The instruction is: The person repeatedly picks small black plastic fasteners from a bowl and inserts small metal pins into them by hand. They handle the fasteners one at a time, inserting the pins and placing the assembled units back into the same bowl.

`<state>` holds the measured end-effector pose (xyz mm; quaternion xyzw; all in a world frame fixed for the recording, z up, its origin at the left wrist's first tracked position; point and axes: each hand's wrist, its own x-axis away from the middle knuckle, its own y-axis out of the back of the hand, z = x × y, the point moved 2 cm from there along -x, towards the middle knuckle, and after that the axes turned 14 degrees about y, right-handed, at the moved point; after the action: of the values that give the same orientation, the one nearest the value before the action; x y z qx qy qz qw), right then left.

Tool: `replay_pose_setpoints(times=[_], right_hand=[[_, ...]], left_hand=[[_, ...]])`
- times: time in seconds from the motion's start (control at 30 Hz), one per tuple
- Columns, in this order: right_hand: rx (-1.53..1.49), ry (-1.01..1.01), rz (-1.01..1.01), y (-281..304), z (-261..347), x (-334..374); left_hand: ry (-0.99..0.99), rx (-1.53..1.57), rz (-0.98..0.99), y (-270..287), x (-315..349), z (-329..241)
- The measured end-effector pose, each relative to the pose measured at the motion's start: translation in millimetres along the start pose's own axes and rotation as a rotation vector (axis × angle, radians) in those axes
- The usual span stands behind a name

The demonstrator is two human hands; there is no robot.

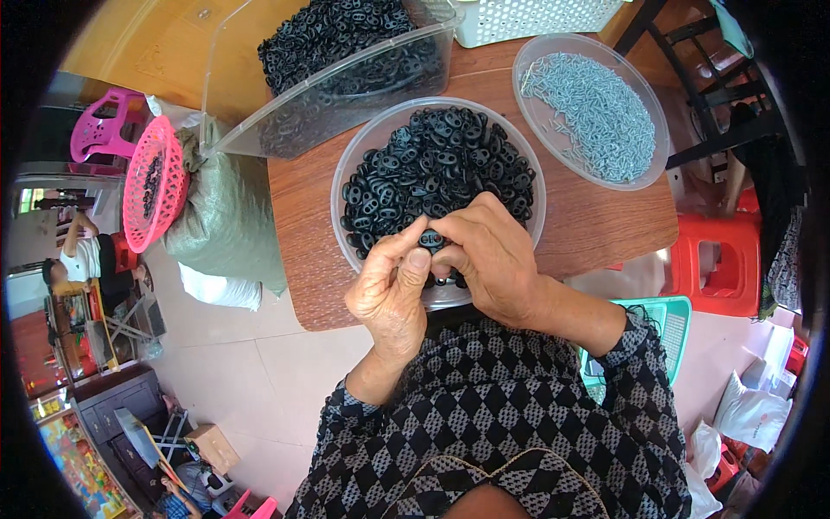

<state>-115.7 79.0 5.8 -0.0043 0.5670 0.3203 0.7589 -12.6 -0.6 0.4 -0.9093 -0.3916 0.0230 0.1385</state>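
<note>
Between my two hands, over the near rim of a round clear tub (pixel 538 186), is a small black oval plastic piece (pixel 431 240) with round holes. My left hand (pixel 393 290) pinches its left side between thumb and forefinger. From the right, my right hand (pixel 488 255) grips the same piece with bent fingers. Many similar black pieces (pixel 432 160) fill the tub below. At the far right of the table, a round clear tray (pixel 524 108) carries a heap of small silvery screws (pixel 596 117).
A clear rectangular bin (pixel 346 65) of black pieces stands at the back left, beside a white perforated basket (pixel 536 19). Left of the wooden table (pixel 303 251) are a pink basket (pixel 164 208) and a sack (pixel 220 208). Right are a red stool (pixel 718 268) and a green basket (pixel 679 337).
</note>
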Motion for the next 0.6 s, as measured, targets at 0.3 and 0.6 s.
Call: replay_pose_setpoints(times=[0.3, 0.6], right_hand=[[0.016, 0.054, 0.012, -1.8, 2.2, 1.0], [0.032, 0.056, 0.002, -1.5, 3.9, 1.7]], left_hand=[[-0.239, -0.202, -0.046, -0.7, 1.8, 10.9], [-0.137, -0.194, -0.06, -3.7, 2.4, 2.5]])
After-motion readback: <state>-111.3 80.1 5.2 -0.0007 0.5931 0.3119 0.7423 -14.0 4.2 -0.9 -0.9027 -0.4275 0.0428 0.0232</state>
